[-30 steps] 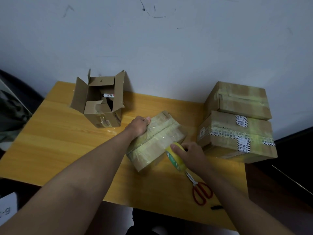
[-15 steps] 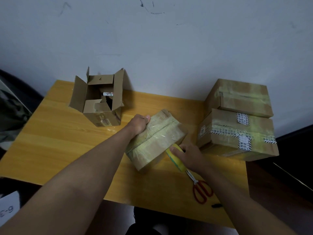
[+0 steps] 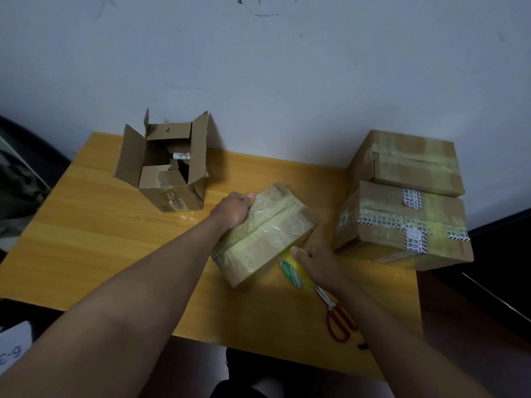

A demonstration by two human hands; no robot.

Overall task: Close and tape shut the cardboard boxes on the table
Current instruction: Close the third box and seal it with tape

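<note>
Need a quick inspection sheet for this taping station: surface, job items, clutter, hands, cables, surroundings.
Surface: yellow wooden table against a wall.
Job's things: middle box closed, covered in tape, tilted; open box at the far left, flaps up, items inside; two taped boxes stacked at the right, upper box on lower box; tape roll at the middle box's near right end.
Clutter: red-handled scissors near the front edge; small dark object beside them, unclear.
Hands: left hand grips the middle box's far left corner; right hand holds the tape roll.
Cables: nothing seen.
Surroundings: scuffed white wall; paper marked 6 lower left.
</note>
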